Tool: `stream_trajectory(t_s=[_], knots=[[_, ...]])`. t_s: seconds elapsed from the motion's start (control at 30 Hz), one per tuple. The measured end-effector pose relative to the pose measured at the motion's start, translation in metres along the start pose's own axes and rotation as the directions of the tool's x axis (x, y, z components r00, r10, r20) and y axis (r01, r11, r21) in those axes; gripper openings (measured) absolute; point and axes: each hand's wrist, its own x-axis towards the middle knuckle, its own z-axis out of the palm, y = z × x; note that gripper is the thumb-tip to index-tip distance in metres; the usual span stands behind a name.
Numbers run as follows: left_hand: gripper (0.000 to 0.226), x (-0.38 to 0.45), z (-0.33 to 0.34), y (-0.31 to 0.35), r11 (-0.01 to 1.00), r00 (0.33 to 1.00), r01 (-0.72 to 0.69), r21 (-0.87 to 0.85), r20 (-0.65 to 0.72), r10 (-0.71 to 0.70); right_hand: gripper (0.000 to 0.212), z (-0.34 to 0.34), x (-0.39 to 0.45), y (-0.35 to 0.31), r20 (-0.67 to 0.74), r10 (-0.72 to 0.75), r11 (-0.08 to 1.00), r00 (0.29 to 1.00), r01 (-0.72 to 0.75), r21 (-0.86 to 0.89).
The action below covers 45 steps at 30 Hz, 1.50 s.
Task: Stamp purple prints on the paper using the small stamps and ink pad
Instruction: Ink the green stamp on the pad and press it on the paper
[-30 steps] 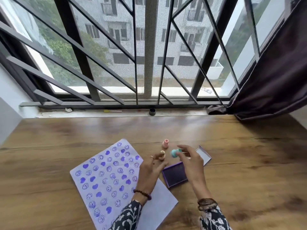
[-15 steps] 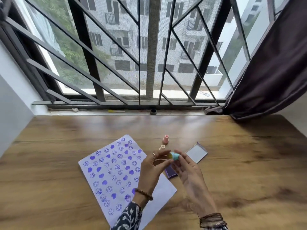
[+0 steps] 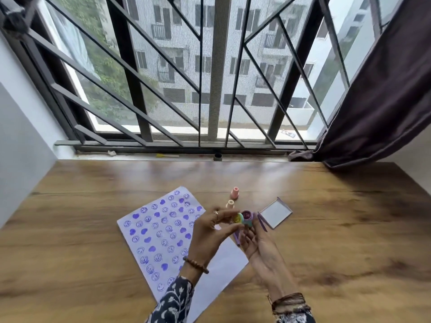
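Both hands meet above the table's middle. My right hand (image 3: 258, 243) pinches a small teal stamp (image 3: 247, 217) with its purple inked face turned up. My left hand (image 3: 210, 231) pinches a yellow round piece (image 3: 238, 217) that touches the teal stamp. The white paper (image 3: 161, 231) lies to the left, covered with several purple smiley and heart prints. The purple ink pad (image 3: 237, 238) is mostly hidden under my hands; its open lid (image 3: 275, 213) lies to the right. A pink stamp (image 3: 235, 193) and a peach stamp (image 3: 230, 203) stand upright behind my hands.
The wooden table (image 3: 338, 229) runs to a window sill with a barred window behind it. A small dark cap (image 3: 217, 156) and a yellow item (image 3: 166, 155) lie on the sill. A dark curtain (image 3: 384, 101) hangs at the right, a grey wall at the left.
My hands came together over the ink pad and lifted toward me. The teal stamp's face turned up and the yellow piece now shows in my left fingers. The view tilted upward.
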Motion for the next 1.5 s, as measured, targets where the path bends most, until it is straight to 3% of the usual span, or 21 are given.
stream_trajectory(t_s=[0.17, 0.27, 0.33, 0.4, 0.43, 0.5, 0.57, 0.7, 0.97, 1.17, 1.33, 1.43, 1.5], knots=[[0.029, -0.002, -0.014, -0.023, 0.979, 0.977, 0.182, -0.094, -0.096, -0.191, 0.022, -0.027, 0.010, -0.010, -0.093, 0.026, 1.000, 0.995, -0.026, 0.001], [0.019, -0.005, -0.013, -0.038, 0.933, 0.938, 0.328, -0.146, -0.068, -0.340, 0.015, -0.042, 0.020, -0.016, -0.123, -0.018, 0.995, 0.992, 0.006, -0.099], [0.013, -0.008, -0.009, -0.047, 0.910, 0.917, 0.392, -0.135, -0.019, -0.398, 0.010, -0.049, 0.026, -0.020, -0.132, -0.092, 0.960, 0.987, 0.053, -0.276], [0.013, -0.009, -0.003, -0.052, 0.894, 0.901, 0.435, -0.107, 0.042, -0.433, 0.009, -0.052, 0.029, -0.022, -0.114, -0.203, 0.820, 0.972, 0.105, -0.563], [0.015, -0.008, 0.000, -0.054, 0.890, 0.895, 0.446, -0.099, 0.078, -0.439, 0.010, -0.052, 0.029, -0.023, -0.095, -0.271, 0.696, 0.958, 0.127, -0.707], [0.017, -0.005, 0.005, -0.057, 0.881, 0.883, 0.463, -0.100, 0.139, -0.449, 0.014, -0.049, 0.030, -0.025, -0.001, -0.403, 0.353, 0.915, 0.154, -0.923], [0.015, 0.000, 0.009, -0.061, 0.875, 0.874, 0.476, -0.089, 0.159, -0.459, 0.014, -0.047, 0.033, -0.024, 0.129, -0.461, 0.081, 0.878, 0.187, -0.979], [0.007, 0.010, 0.014, -0.068, 0.874, 0.865, 0.484, -0.045, 0.172, -0.470, 0.018, -0.047, 0.041, -0.025, 0.249, -0.444, -0.128, 0.860, 0.215, -0.968], [0.008, 0.019, 0.019, -0.082, 0.859, 0.846, 0.508, -0.054, 0.216, -0.487, 0.015, -0.048, 0.049, -0.016, 0.408, -0.262, -0.509, 0.875, 0.234, -0.828], [0.010, 0.020, 0.018, -0.091, 0.847, 0.831, 0.530, -0.043, 0.223, -0.509, 0.018, -0.041, 0.062, -0.018, 0.380, -0.188, -0.607, 0.906, 0.197, -0.770], [0.009, 0.023, 0.018, -0.090, 0.837, 0.821, 0.545, -0.059, 0.242, -0.517, 0.025, -0.030, 0.072, -0.026, 0.271, -0.134, -0.629, 0.953, 0.130, -0.766], [0.008, 0.020, 0.018, -0.085, 0.834, 0.818, 0.546, -0.081, 0.265, -0.510, 0.021, -0.018, 0.073, -0.029, 0.216, -0.181, -0.575, 0.960, 0.075, -0.815], [0.007, 0.018, 0.016, -0.080, 0.836, 0.819, 0.543, -0.076, 0.267, -0.508, 0.021, -0.013, 0.073, -0.035, 0.128, -0.195, -0.455, 0.972, 0.026, -0.890]])
